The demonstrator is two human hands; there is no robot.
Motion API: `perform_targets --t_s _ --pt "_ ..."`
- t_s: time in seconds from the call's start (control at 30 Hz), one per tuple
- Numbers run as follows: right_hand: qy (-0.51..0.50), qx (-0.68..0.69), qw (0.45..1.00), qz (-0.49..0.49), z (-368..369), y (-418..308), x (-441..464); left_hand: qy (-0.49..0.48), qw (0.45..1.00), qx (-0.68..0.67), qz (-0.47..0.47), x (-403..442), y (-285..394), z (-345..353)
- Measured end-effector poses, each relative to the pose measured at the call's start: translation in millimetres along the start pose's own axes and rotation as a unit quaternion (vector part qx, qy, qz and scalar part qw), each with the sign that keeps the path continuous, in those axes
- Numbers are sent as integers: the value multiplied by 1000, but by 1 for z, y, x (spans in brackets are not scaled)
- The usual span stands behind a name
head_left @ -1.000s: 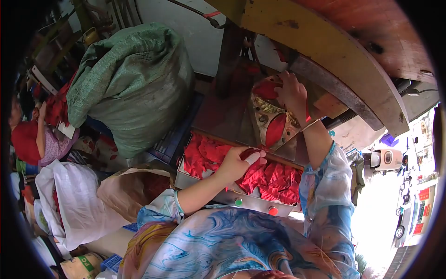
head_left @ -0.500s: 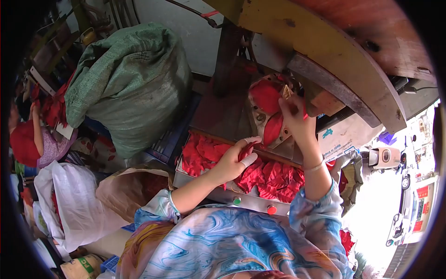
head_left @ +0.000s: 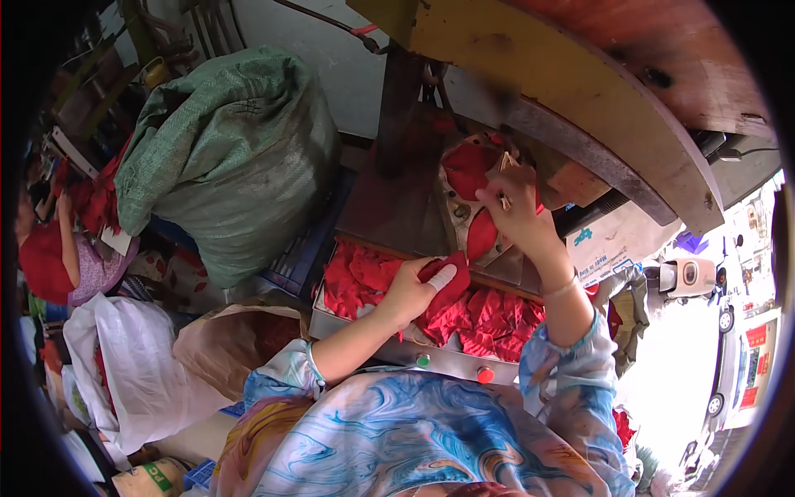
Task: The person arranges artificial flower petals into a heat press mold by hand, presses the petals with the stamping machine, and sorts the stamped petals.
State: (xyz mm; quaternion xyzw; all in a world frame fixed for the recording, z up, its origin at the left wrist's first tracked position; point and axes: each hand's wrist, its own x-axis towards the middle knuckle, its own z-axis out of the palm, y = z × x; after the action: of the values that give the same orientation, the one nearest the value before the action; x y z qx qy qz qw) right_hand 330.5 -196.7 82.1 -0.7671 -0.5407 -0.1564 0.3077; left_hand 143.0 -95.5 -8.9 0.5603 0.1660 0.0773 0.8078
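My left hand (head_left: 407,291), with pale wraps on its fingers, pinches a red cloth piece (head_left: 451,283) above the heap of crumpled red cloth petals (head_left: 489,325). Beyond it, my right hand (head_left: 523,214) is over a pale metal mould plate (head_left: 460,211) on the machine's bed. Its fingers are closed around a small brass-coloured metal piece (head_left: 506,162), partly covered by the hand. Red petal-shaped cloth (head_left: 469,166) lies on the plate, and another red piece (head_left: 481,235) lies nearer to me.
A curved yellow machine arm (head_left: 571,79) hangs above the plate. Green (head_left: 423,360) and red (head_left: 485,374) buttons face me. A bulging green sack (head_left: 232,166), a white bag (head_left: 137,364) and a brown bag (head_left: 240,340) stand left. Another person (head_left: 74,257) sits far left.
My left hand has drawn slightly back toward me, and the red cloth in it now shows spread out. My right hand has shifted slightly left over the mould plate.
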Motion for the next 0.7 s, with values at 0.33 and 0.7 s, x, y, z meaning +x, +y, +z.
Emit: perform_targets --t_s 0.33,0.7 --pt "12 35 973 227 -60 15 -47 -227 973 -21 -26 -8 7 6" --pt "16 -26 999 24 -14 148 15 -109 993 29 -42 -1 -20 21"
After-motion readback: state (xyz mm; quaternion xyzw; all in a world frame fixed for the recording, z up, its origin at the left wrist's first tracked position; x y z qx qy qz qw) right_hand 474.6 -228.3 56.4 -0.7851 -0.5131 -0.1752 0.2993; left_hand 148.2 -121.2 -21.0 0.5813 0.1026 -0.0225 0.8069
